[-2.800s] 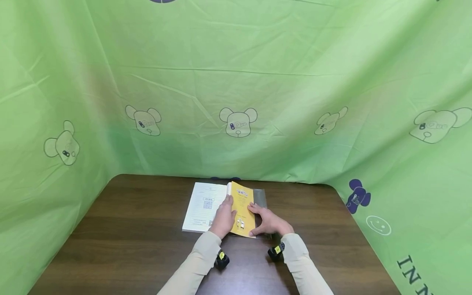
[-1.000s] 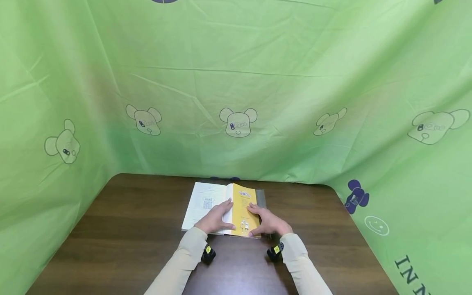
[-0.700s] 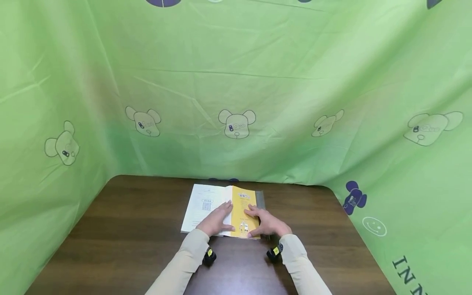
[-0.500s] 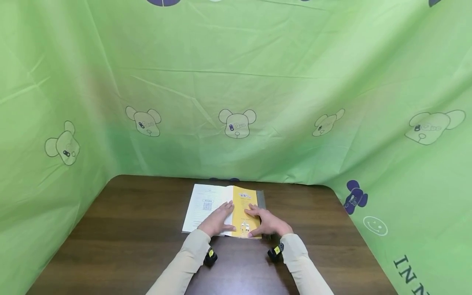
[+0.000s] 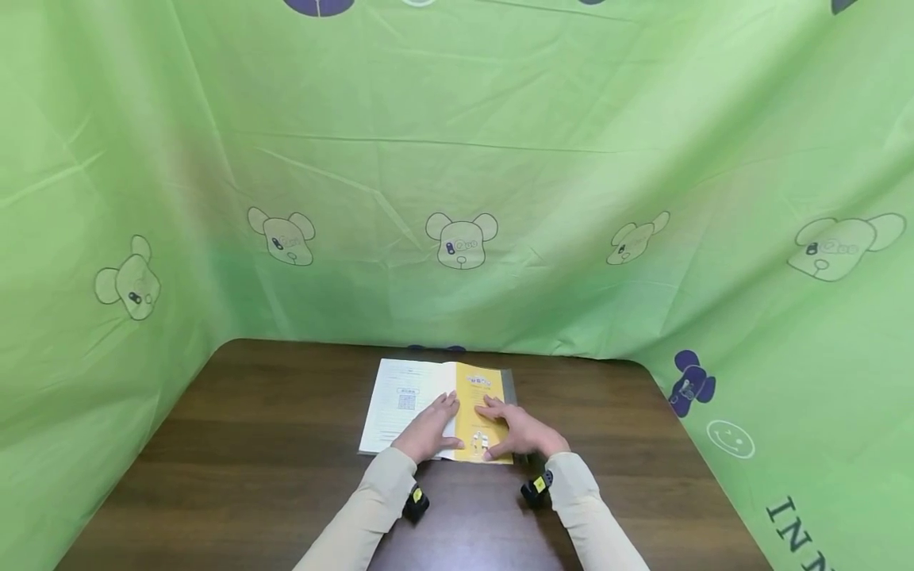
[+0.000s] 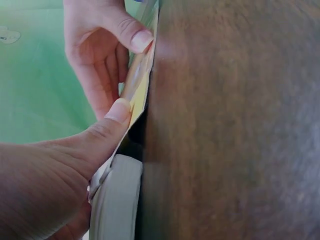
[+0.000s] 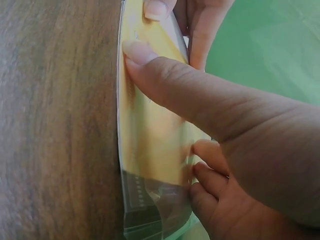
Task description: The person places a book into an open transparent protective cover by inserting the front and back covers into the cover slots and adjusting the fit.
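Touches the near edge of the yellow flap (image 5: 467, 416) with both thumbs (image 6: 118, 112). Rests the left grip (image 5: 431, 428), spread wide and clasping nothing, across the white page (image 5: 389, 412) beside the fold (image 5: 455, 377); rests the right grip (image 5: 523, 430), loosely spread and likewise clasping nothing, over the flap's outer side, so nearer to the clear strip (image 5: 509, 386). Has the flap between, its long axis running near to far. Has the book (image 5: 432, 377) spread out just short of the far edge of the table (image 5: 271, 492), before green cloth (image 5: 457, 174).

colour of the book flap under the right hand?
The flap is yellow with small print; head view shows it best.
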A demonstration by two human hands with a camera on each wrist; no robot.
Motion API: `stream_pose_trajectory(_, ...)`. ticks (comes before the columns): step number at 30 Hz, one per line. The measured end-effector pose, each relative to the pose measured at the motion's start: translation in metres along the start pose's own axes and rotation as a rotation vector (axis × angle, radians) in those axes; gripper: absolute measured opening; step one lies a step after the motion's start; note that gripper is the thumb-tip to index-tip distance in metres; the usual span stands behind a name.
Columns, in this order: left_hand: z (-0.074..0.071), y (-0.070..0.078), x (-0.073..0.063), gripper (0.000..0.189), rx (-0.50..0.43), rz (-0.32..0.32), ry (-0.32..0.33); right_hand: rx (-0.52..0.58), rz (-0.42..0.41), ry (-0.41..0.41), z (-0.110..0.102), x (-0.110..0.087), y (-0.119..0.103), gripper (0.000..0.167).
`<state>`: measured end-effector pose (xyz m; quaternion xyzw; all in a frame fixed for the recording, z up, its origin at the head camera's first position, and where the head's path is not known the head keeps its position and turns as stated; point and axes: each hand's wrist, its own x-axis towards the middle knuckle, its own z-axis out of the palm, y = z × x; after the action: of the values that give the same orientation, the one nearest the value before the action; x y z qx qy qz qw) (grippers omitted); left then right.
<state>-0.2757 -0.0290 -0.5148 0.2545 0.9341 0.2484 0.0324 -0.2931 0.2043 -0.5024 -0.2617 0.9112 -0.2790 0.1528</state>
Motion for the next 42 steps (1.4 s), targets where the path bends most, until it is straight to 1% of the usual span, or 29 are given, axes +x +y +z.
stream_pose_trajectory(7,0.004,0.006,0.003,0.077,0.027,-0.013,0.009,-0.01,0.012,0.003,0.001,-0.001,0.001,0.085)
stream_pose_trajectory(12,0.005,0.006,0.001,0.076,0.036,-0.015,0.024,-0.004,-0.006,0.006,0.002,0.001,0.001,0.086)
stream_pose_trajectory(18,0.005,0.007,0.002,0.075,0.04,-0.026,0.018,-0.006,-0.013,-0.004,0.002,0.001,0.0,0.085)
stream_pose_trajectory(21,0.005,0.009,0.004,0.075,0.036,-0.027,0.025,-0.005,-0.025,0.008,0.001,0.001,0.001,0.079)
stream_pose_trajectory(25,0.005,0.011,0.006,0.075,0.037,-0.027,0.021,-0.023,-0.04,0.027,0.0,0.002,0.003,0.062)
stream_pose_trajectory(29,0.006,0.012,0.007,0.076,0.027,-0.033,0.031,-0.014,-0.023,0.073,0.0,0.005,0.001,0.053)
stream_pose_trajectory(32,0.006,0.012,0.008,0.076,-0.001,-0.043,0.031,-0.018,0.013,0.138,0.002,0.009,-0.002,0.051)
stream_pose_trajectory(34,0.007,0.012,0.009,0.076,-0.025,-0.046,0.028,-0.049,0.046,0.199,0.003,0.012,-0.003,0.05)
stream_pose_trajectory(36,0.007,0.012,0.01,0.076,-0.041,-0.048,0.026,-0.077,0.109,0.271,0.005,0.014,-0.005,0.05)
stream_pose_trajectory(38,0.008,0.012,0.01,0.077,-0.059,-0.048,0.027,-0.102,0.196,0.339,0.005,0.014,-0.007,0.05)
stream_pose_trajectory(39,0.008,0.012,0.009,0.077,-0.067,-0.048,0.028,-0.1,0.258,0.361,0.005,0.013,-0.008,0.051)
stream_pose_trajectory(42,0.009,0.01,0.007,0.078,-0.107,-0.049,0.03,-0.071,0.427,0.4,0.004,0.011,-0.009,0.056)
